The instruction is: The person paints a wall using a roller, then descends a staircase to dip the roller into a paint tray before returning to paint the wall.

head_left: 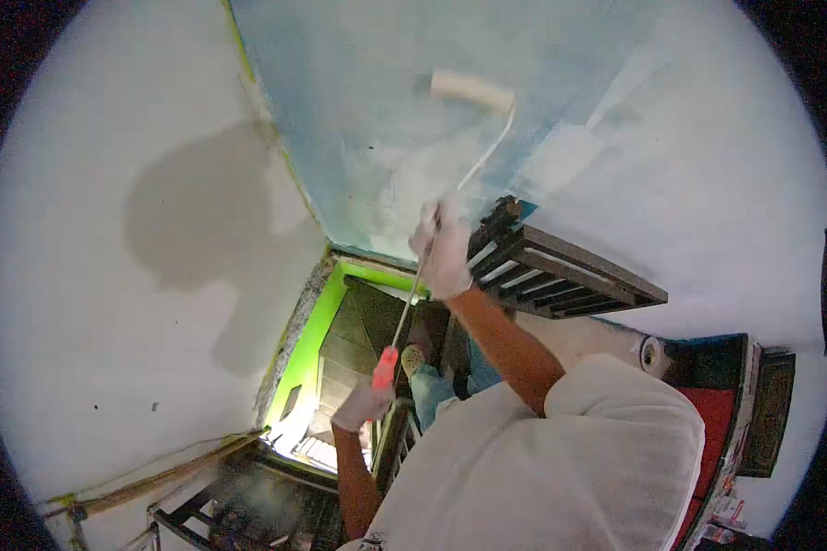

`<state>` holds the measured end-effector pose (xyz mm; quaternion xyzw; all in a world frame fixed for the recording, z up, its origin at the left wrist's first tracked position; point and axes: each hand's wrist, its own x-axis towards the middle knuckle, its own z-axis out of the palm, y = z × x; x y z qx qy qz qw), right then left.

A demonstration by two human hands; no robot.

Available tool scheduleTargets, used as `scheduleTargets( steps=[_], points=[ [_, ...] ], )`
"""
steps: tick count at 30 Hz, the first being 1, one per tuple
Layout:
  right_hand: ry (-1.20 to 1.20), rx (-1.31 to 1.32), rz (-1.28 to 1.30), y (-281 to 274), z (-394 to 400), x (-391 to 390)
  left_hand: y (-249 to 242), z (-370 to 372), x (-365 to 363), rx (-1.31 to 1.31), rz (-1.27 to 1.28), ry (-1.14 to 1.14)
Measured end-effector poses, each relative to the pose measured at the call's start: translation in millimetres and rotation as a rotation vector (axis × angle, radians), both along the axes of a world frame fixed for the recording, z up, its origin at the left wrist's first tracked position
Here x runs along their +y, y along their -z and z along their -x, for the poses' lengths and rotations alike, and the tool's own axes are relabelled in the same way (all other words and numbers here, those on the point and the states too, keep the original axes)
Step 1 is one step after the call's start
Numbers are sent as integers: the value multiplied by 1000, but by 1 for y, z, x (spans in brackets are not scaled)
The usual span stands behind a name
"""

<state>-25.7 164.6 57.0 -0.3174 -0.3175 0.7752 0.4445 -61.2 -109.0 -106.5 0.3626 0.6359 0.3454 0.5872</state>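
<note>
A paint roller (473, 91) with a pale cover, slightly blurred, is at the blue wall (340, 83), which has whitish patches. Its thin frame joins a long metal pole that slants down to a red handle. My right hand (445, 246), in a white glove, is closed around the upper part of the pole. My left hand (363, 405), also in a white glove, grips the red handle (385, 369) at the lower end.
Dark slatted furniture (583, 275) stands right of my right hand. A bright green door frame (312, 354) is below the wall corner. A dark rack (248, 505) lies lower left. A shelf with a red panel (712, 432) is at right. One shoe (413, 358) shows below.
</note>
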Motion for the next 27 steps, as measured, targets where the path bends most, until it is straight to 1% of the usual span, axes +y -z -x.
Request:
scheduleTargets(
  steps=[2,3,5,6,7,8,9,11,13,15,17,18,19,20,21,22,23,24,25,26,27],
  points=[
    [28,64,-42,-53,2,9,2,5,23,304,-266,150],
    [25,57,-41,-58,2,13,-4,5,34,228,-268,82],
    [11,118,-137,-63,4,17,3,-3,32,146,-272,-1],
    [-4,119,-142,-51,5,15,26,-9,21,97,-60,-134],
    [-20,96,-136,-22,4,12,38,-9,17,50,152,-265],
    [-30,74,-127,11,1,9,-20,-2,21,-432,217,-232],
    [53,-67,-167,51,5,5,2,-9,10,-186,241,-203],
    [140,-203,-200,98,9,-8,36,-10,-22,-257,269,-184],
    [11,-122,197,118,3,-25,63,-9,-44,-209,307,-161],
    [1,-106,205,130,0,-31,72,-6,-61,-162,335,-141],
    [-13,-82,194,124,5,-26,72,3,-62,364,-123,253],
    [0,-72,132,110,6,-23,55,2,-53,-211,405,-140],
    [14,-68,71,89,7,-19,43,6,-44,-215,403,-141],
    [31,-29,123,42,8,-20,34,12,-35,51,-9,53],
    [40,-19,65,21,12,-12,25,19,-24,316,-422,248],
    [51,-7,7,3,14,-2,-16,18,-5,-81,-86,62],
    [58,-8,7,-25,15,4,-59,18,14,-419,227,-265],
    [25,54,-41,-57,14,9,-68,20,29,-378,177,-258],
    [-9,114,-89,-72,12,11,-72,20,37,-337,128,-252],
    [-6,113,-89,-71,10,12,-67,19,36,-337,129,-248],
    [2,103,-86,-69,11,13,-56,19,36,-173,-50,-138]
  ],
)
